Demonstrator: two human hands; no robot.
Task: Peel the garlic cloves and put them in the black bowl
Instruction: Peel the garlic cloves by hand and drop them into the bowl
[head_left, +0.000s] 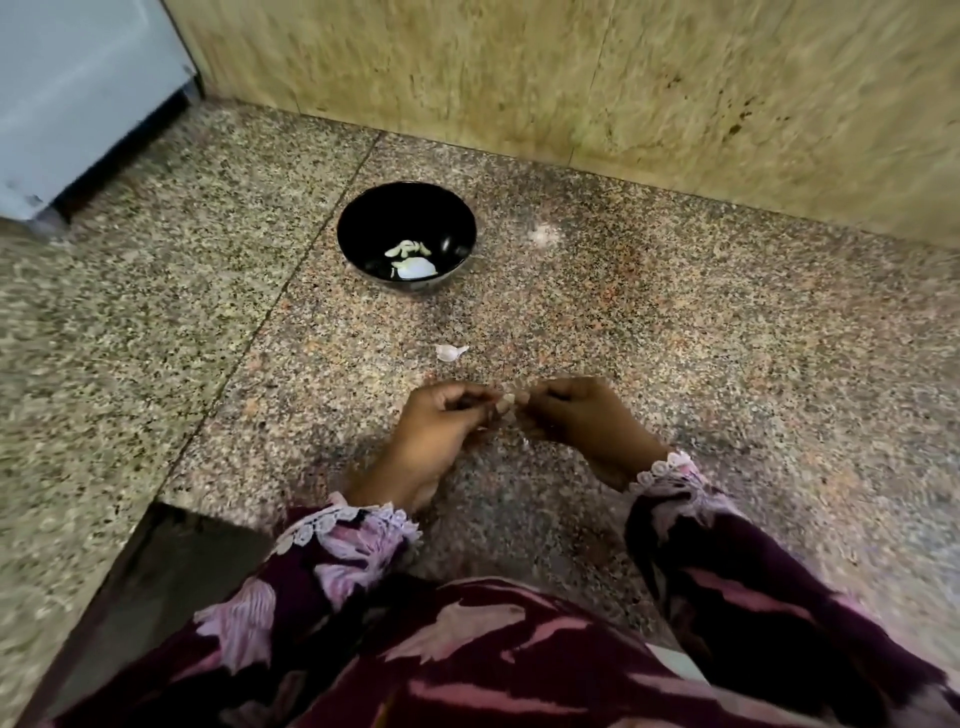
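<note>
A speckled granite countertop (675, 322) fills the view, with a seam running from its far middle toward the near left edge. At the far left corner stands a pale blue-white appliance (78, 93) raised on a short foot. A mottled beige stone wall (519, 78) runs along the far edge. No writing or brand is readable.

Toward the far middle sits the black bowl (363, 228), holding a few pale peeled garlic cloves (410, 257). Nearer, a scrap of garlic skin (450, 352) lies on the counter between the bowl and the hands.

Above the near middle, the left hand (439, 431) and right hand (582, 421) meet fingertip to fingertip, both with fingers curled, pinching a small garlic clove (506, 402) between them; it is blurred. Dark maroon sleeves (332, 561) with pink print and lace cuffs cover both wrists.
</note>
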